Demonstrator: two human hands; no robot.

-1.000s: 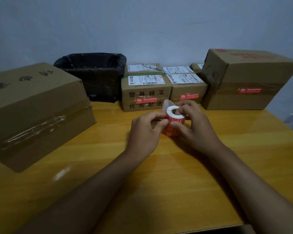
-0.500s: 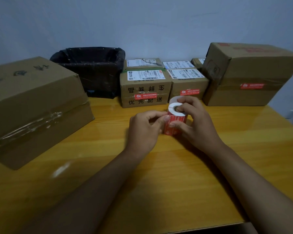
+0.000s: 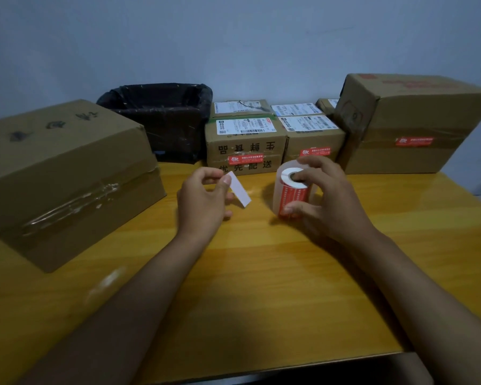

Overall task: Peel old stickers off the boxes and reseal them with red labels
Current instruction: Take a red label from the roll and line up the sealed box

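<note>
My right hand (image 3: 328,198) grips the roll of red labels (image 3: 290,194) standing upright on the wooden table (image 3: 261,287), one finger at its core. My left hand (image 3: 203,201) pinches a peeled label (image 3: 240,191) by one end, its white back facing me, a little left of the roll. A large cardboard box (image 3: 64,173) with clear tape on its front lies at the left. Two small boxes (image 3: 246,147) (image 3: 314,137) at the back and the big box (image 3: 411,126) at the right each carry a red label on the front seam.
A black bag-lined bin (image 3: 161,118) stands at the back left, between the large left box and the small boxes. More small boxes with white shipping labels (image 3: 239,107) sit behind the front pair. The table's near edge runs along the bottom.
My left hand has pulled a label off the roll and moved left with it. The right hand and roll have shifted slightly right.
</note>
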